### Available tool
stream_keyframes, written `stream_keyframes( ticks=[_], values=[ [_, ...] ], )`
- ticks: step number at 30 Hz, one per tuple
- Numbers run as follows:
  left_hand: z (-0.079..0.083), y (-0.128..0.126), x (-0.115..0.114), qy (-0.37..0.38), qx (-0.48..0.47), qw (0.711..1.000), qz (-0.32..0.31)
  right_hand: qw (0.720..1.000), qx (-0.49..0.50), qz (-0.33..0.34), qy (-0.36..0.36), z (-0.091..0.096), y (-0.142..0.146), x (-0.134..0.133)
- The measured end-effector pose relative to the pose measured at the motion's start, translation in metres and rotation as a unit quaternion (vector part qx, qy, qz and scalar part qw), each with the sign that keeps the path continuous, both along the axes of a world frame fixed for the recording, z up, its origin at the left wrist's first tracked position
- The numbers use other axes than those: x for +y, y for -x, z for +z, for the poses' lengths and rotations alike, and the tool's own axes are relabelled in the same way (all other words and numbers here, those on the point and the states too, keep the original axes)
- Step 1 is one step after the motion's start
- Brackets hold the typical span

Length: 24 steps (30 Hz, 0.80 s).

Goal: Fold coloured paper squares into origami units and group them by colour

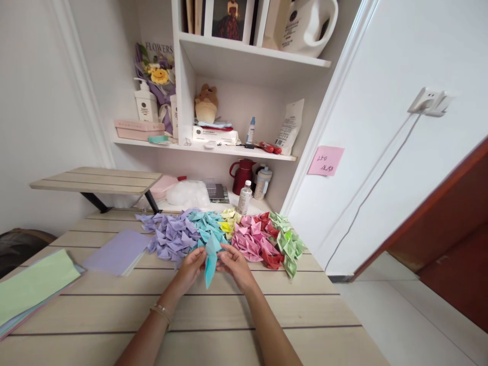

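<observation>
while the slatted table (305, 305) spans my remote view, a heap of folded paper (227, 226) lies along its far side; nearer, at the centre, the left hand (192, 263) and right hand (237, 265), fingers nearly closed, pinch the blue paper (211, 254) between them. i judge shaping is in hand; next calls for light, even creasing.

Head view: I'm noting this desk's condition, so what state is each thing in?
Blue paper: folded, held in left hand and right hand
Piled paper pieces: folded
Purple sheets: flat, unfolded
Green-topped stack: flat, unfolded
Clear bottle: upright, capped
Red jug: upright
Pump bottle: upright
Small wooden stand: legs out
Pink note: stuck up
Plug: plugged in
</observation>
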<state>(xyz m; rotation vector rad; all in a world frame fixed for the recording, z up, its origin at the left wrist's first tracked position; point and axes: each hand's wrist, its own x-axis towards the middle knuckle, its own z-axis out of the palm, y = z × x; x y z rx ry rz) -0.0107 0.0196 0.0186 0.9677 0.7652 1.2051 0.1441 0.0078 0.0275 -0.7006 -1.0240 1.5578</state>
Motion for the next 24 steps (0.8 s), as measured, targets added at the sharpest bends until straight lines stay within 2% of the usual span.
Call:
stream_keyframes(
  ticks=[6, 12, 24],
  values=[
    [-0.0024, -0.0025, -0.0004, 0.012, 0.011, 1.000, 0.001, 1.000, -0.013, -0.003, 0.004, 0.0007, 0.0022, -0.0013],
    [-0.0022, -0.0023, -0.0007, 0.010, -0.011, 1.000, -0.004, 0.999, -0.029, 0.034, -0.022, 0.0031, 0.0013, -0.0027],
    [-0.0063, -0.0033, 0.0016, 0.022, 0.003, 1.000, 0.017, 0.997, -0.058, 0.019, -0.036, 0.0037, 0.0006, -0.0021]
  ],
)
